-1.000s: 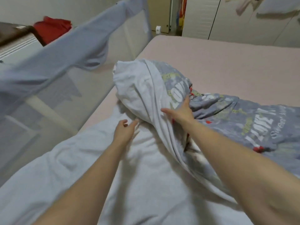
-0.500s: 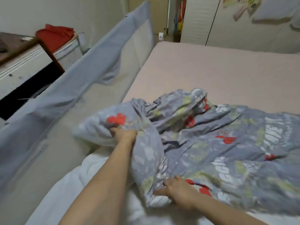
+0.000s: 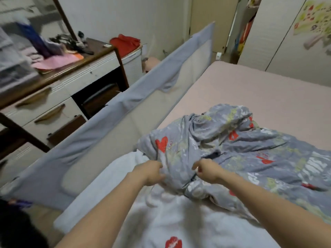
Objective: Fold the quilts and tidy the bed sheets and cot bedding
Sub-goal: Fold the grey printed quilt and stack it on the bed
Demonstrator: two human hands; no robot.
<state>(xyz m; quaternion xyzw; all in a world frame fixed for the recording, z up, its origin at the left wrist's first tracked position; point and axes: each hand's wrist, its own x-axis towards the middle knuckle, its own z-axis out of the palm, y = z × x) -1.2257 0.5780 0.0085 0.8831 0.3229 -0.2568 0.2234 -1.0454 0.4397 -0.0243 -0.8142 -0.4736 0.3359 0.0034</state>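
both hands, left hand (image 3: 152,173) and right hand (image 3: 206,170), pinch the quilt (image 3: 232,149), whose bulk trails toward three o'clock.

Both fingertips buried in quilt (image 3: 206,145) folds; dresser (image 3: 53,86) clutter blurred, quilt cut off right.

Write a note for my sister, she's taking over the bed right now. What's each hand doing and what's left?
Left hand: grips a bunch of the grey quilt near its edge.
Right hand: pinches the same quilt, close beside the left.
The quilt lies crumpled on the pink sheet, next to the bed rail. Its white side spreads toward you.
Done: nothing folded yet.
Left: spread the quilt flat, fold it, then smooth the sheet.
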